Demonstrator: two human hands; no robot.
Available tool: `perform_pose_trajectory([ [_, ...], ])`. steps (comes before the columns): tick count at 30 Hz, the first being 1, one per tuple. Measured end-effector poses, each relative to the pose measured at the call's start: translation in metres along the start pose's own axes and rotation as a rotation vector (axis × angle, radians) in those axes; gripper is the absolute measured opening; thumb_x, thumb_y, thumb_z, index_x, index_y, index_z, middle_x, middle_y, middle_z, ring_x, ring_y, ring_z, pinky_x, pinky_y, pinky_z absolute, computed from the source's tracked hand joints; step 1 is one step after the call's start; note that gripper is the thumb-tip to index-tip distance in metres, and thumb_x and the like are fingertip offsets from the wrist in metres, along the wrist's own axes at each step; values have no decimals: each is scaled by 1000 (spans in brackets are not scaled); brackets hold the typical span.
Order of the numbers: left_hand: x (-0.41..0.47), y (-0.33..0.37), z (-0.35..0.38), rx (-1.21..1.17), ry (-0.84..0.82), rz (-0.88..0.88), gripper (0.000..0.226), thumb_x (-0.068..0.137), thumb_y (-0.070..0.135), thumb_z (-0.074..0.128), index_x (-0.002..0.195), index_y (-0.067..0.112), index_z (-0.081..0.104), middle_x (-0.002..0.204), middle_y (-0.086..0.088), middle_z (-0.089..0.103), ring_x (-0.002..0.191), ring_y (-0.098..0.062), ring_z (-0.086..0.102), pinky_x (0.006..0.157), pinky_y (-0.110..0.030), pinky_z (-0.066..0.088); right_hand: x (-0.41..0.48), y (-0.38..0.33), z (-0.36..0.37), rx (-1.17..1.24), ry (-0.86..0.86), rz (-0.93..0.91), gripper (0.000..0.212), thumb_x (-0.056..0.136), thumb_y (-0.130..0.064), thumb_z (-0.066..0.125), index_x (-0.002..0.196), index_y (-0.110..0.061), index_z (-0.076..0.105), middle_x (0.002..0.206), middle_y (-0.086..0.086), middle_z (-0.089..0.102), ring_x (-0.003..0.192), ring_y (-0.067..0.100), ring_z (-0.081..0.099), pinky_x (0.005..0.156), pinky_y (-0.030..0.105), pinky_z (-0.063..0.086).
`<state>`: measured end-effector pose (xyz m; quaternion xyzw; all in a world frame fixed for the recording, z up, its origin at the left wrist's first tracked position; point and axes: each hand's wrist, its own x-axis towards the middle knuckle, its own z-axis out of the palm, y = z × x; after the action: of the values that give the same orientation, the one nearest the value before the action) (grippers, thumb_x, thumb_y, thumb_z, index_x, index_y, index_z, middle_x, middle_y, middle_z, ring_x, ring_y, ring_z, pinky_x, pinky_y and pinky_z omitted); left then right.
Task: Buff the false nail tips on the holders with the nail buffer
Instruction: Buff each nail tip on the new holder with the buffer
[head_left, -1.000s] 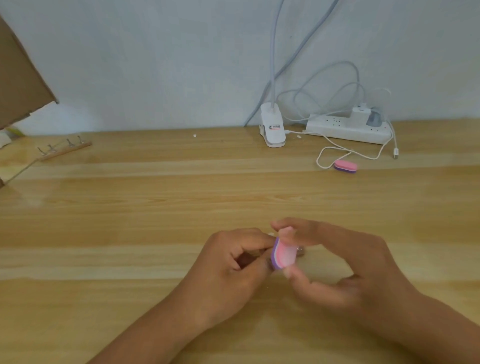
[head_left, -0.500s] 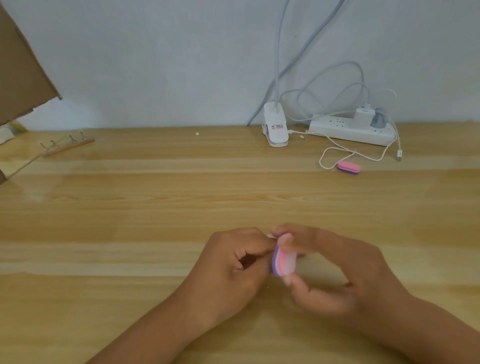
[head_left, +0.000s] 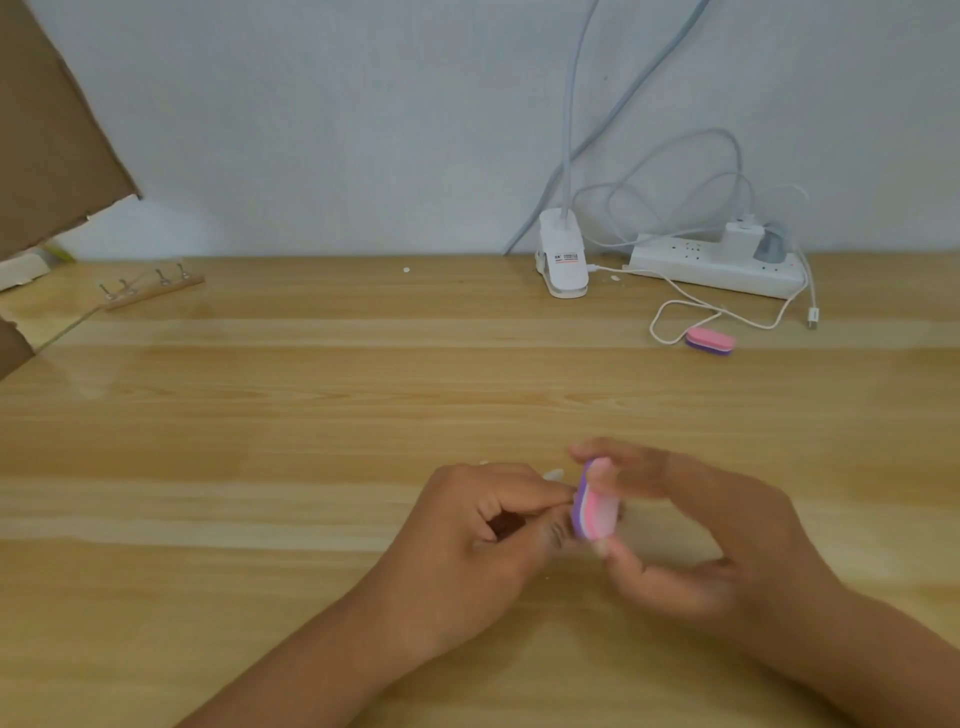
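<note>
Head view: both hands are meeting over the table's (head_left: 260, 415) near edge, slightly right of centre.
Hidden: left hand's (head_left: 467, 535) curled fingers are covering the holder; only a pale false nail tip (head_left: 554, 474) is poking out above the knuckles. Motion blur is smearing the right hand (head_left: 691, 540).
Left grip: thumb and forefinger are pinching tight on the hidden holder.
Right grip: thumb and fingers are clamping the nail buffer (head_left: 595, 512) by its two ends, holding it on edge.
Buffer vs grip: sitting between both hands, touching the left fingertips, just below-right of the tip; contact with the tip can't be told.
Far edge: spare buffer (head_left: 710, 340) is lying by a cable loop (head_left: 670, 325) near the power strip (head_left: 675, 262); cardboard (head_left: 52, 130) is getting cut off at the far left corner.
</note>
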<state>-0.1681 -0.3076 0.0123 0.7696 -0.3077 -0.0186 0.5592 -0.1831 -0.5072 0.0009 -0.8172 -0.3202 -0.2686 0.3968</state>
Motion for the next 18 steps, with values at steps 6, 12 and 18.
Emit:
perform_pose_trajectory([
  [6, 0, -3, 0, -151, -53, -77, 21, 92, 17, 60, 82, 6, 75, 73, -16, 69, 64, -24, 60, 73, -24, 46, 3, -6, -4, -33, -10, 33, 29, 78, -24, 66, 100, -6, 71, 118, -6, 66, 114, -7, 61, 96, 6, 41],
  [12, 0, -2, 0, -182, -61, -100, 23, 96, 17, 56, 89, 5, 75, 72, -19, 66, 62, -33, 56, 62, -47, 44, 1, -9, -2, -57, -15, -51, 25, 79, -22, 68, 103, -21, 64, 120, -5, 65, 117, -5, 60, 97, 8, 42],
  [18, 1, -3, -1, -156, -56, -69, 25, 95, 16, 55, 78, 11, 72, 61, -9, 57, 56, -30, 41, 55, -39, 33, -1, -10, 3, -47, 13, -53, 31, 78, -20, 69, 107, -14, 62, 114, -1, 68, 115, -3, 62, 97, 10, 44],
])
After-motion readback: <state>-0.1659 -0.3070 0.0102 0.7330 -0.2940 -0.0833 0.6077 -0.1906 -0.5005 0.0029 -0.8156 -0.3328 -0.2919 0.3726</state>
